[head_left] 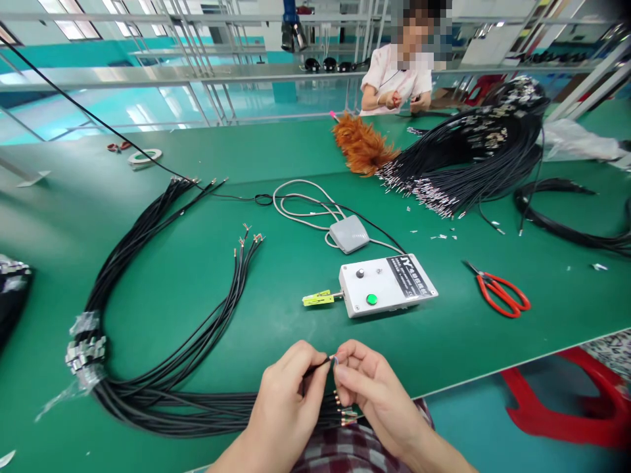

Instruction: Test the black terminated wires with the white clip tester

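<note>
My left hand pinches the end of a thin black cable near the table's front edge. My right hand meets it fingertip to fingertip, gripping the small wire tips at that cable's end. Under both hands lie more cable ends with copper terminals. They belong to a long looped bundle of black cables that curves away to the left and back. A white tester box with a green button and a yellow-green clip sits just beyond my hands.
A grey foot pedal with white cord lies behind the box. Red scissors rest at right. A big pile of black cables and an orange feather duster lie farther back, where another person works. A red stool stands below the table edge.
</note>
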A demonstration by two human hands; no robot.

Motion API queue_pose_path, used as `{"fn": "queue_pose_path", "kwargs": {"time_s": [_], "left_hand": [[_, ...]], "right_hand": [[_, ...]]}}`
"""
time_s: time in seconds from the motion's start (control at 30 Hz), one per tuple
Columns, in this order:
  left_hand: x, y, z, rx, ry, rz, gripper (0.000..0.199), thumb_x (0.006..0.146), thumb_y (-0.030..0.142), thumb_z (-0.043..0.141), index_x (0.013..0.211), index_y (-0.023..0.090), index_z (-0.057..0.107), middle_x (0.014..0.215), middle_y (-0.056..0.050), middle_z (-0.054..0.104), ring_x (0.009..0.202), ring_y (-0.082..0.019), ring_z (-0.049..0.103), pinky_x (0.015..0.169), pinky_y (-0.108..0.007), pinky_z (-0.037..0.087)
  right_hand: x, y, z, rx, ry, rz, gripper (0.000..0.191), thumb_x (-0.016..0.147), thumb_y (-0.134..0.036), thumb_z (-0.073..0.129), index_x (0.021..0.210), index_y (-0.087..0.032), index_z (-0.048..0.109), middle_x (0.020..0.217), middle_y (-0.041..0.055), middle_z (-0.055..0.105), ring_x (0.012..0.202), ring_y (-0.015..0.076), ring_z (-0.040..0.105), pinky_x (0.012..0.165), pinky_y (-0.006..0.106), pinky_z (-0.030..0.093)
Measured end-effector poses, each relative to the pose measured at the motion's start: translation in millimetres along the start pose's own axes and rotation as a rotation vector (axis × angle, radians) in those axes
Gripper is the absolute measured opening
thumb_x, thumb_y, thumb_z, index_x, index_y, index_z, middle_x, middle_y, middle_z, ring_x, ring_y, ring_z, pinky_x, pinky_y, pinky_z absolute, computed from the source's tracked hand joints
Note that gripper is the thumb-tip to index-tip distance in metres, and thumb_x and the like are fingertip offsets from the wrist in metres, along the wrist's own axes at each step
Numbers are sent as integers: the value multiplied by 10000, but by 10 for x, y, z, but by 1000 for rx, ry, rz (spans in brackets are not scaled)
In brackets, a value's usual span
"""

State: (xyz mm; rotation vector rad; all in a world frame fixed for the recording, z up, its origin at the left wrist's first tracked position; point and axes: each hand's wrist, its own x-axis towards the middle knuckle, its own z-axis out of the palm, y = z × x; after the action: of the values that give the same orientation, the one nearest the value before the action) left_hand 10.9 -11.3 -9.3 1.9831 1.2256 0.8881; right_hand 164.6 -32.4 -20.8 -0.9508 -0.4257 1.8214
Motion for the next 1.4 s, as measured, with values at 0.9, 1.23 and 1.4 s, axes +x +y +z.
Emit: {"fn": "queue_pose_path", "kwargs": {"time_s": [0.9,1.23,1.4], "left_hand": [[150,-44,79,-709,-107,-541,237,810,404,658,800,174,601,579,46,523,415,-86,479,404,-196,382],[81,-198,92,-472,13,-327,151,888,274,550,762,193,564,736,14,522,574,-116,481,503,-221,405],[90,-232,1,-361,-21,-189,170,917,207,512,764,193,586,779,-13,551,728,-158,532,655,-258,430]], "right_hand": [[121,-61,-15,-527,7,-129,337,784,-483,695,703,-179,576,587,-40,549,524,100,514,539,235,406],[114,-161,-30,-1478,6,-680,187,892,-294,626,1045,-187,625,911,43,690,695,163,607,686,313,417],[210,-243,28,-1796,-109,-971,244,989,-248,472,840,-192,657,725,11,689,659,155,585,633,325,307]]}}
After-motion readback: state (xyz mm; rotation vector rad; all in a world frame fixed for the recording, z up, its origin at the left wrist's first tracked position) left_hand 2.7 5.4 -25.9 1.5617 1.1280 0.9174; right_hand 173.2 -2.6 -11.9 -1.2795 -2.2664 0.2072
